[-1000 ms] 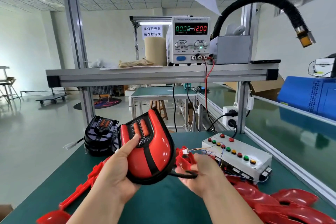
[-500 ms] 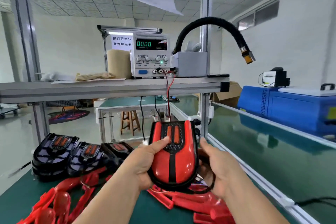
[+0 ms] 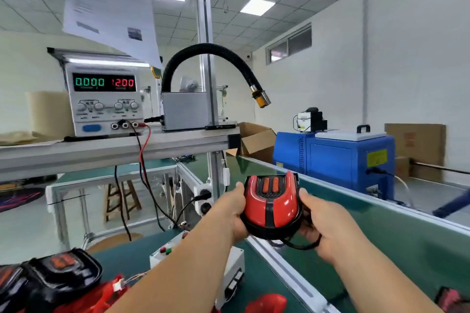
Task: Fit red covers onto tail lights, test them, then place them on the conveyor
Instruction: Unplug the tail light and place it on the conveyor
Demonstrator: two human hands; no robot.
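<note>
A tail light [image 3: 272,204] with a red cover, a black centre stripe and two orange strips at its top is held in the air above the green conveyor belt [image 3: 396,244]. My left hand [image 3: 232,209] grips its left side with the thumb on the rim. My right hand [image 3: 321,223] grips its right side, and the light's black cable [image 3: 301,245] loops under that hand. Uncovered black tail lights [image 3: 64,270] lie at the lower left of the bench, with loose red covers [image 3: 267,302] beside them.
A white test box with coloured buttons [image 3: 229,265] sits on the bench by the conveyor's aluminium rail [image 3: 279,259]. A power supply [image 3: 105,101] showing 0.000 and 12.00 stands on the shelf. A blue machine [image 3: 335,157] and cardboard boxes [image 3: 256,140] stand beyond the belt.
Both hands carried the covered tail light rightward from over the bench to above the conveyor belt. My view turned right, and my right hand shifted from the cable to the light's side.
</note>
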